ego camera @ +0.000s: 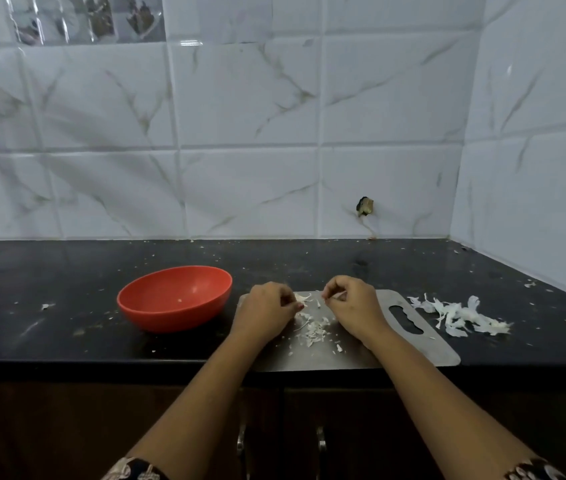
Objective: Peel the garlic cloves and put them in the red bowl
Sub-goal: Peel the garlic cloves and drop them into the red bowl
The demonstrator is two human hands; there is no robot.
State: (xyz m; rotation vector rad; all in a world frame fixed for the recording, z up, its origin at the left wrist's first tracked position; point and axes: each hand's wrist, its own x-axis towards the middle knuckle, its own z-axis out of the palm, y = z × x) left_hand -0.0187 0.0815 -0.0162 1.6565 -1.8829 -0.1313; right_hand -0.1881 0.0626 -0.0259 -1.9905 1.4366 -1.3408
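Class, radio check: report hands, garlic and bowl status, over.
Left hand pinches garlic clove; right hand pinches peel. Red bowl holds one speck. Nothing blocks bowl.

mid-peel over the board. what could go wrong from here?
1. The garlic clove pinched by the left hand may slip into the peel scraps.
2. The right hand pinches a white piece; skin could ride into the red bowl.
3. The cutting board reaches the counter edge; a drop might roll off.

Home kitchen. Black stone counter [66, 271] in a corner of white marble-look wall tiles [240, 98]; dark cabinet doors [343, 427] with metal handles below; steel chopping board [395, 355] scattered with garlic skins [458, 315].
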